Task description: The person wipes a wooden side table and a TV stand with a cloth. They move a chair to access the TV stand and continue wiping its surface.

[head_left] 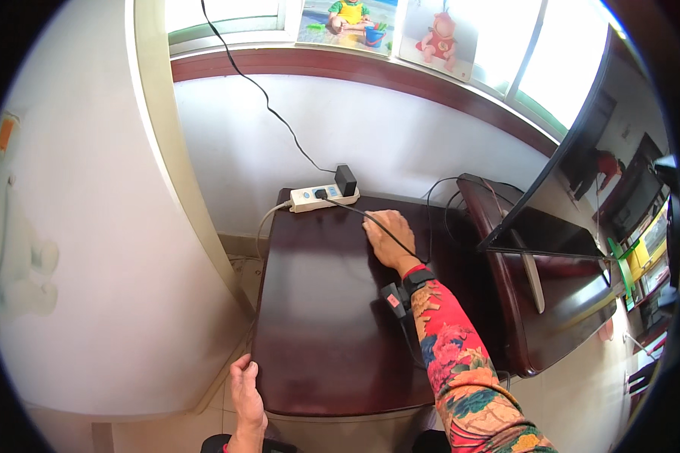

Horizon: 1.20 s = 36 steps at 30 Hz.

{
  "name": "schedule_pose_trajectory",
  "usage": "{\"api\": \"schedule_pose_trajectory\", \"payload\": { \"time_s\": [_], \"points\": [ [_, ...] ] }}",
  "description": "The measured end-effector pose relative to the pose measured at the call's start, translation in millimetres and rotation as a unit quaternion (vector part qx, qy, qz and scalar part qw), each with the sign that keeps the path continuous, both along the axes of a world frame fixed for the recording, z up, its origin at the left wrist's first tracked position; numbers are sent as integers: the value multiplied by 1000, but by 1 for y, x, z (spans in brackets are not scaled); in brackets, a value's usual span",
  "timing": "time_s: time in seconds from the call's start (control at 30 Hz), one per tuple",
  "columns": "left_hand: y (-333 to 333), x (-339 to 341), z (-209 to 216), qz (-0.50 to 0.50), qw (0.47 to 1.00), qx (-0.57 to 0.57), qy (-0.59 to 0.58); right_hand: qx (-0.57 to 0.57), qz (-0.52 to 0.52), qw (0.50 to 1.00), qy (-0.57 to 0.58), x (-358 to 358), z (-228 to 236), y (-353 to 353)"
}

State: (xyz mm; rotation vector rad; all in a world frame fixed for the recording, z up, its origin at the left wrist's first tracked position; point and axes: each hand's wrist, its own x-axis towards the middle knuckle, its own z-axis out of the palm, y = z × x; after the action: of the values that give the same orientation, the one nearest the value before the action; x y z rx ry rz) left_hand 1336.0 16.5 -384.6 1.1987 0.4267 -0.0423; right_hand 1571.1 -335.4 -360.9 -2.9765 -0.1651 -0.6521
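Observation:
My right hand (389, 238) rests on the dark wooden tabletop (325, 317), back side up, fingers curled under and mostly hidden. Whatever they may hold is out of sight. A thin black cable runs from the white power strip (304, 200) across the back of this hand. Beside my right wrist lies a black plug-like block (393, 300) with a small red label. At the front left edge of the table, my left hand (247, 396) is raised with fingers loosely bent and nothing visible in it.
A black adapter (345, 180) sits in the power strip's far end. To the left rises a large pale cabinet (106, 226). On the right, a television (612, 151) stands on a dark wooden stand (536, 325). Behind the table is a white wall (227, 143) below a window.

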Motion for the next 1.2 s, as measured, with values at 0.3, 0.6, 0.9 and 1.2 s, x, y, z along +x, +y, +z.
{"api": "schedule_pose_trajectory", "payload": {
  "time_s": [0.3,0.6,0.9,1.2],
  "points": [
    [12,-12,-17,-4,999,-28,-14,114,282,952,21,-100,12,164],
    [7,-17,-35,42,988,-135,-59,-58,400,912,68,-211,29,201],
    [10,-19,-28,75,990,-119,10,7,344,932,-115,-60,4,176],
    [26,1,-36,-10,993,-114,24,118,186,975,-27,-60,-7,187]
  ]
}}
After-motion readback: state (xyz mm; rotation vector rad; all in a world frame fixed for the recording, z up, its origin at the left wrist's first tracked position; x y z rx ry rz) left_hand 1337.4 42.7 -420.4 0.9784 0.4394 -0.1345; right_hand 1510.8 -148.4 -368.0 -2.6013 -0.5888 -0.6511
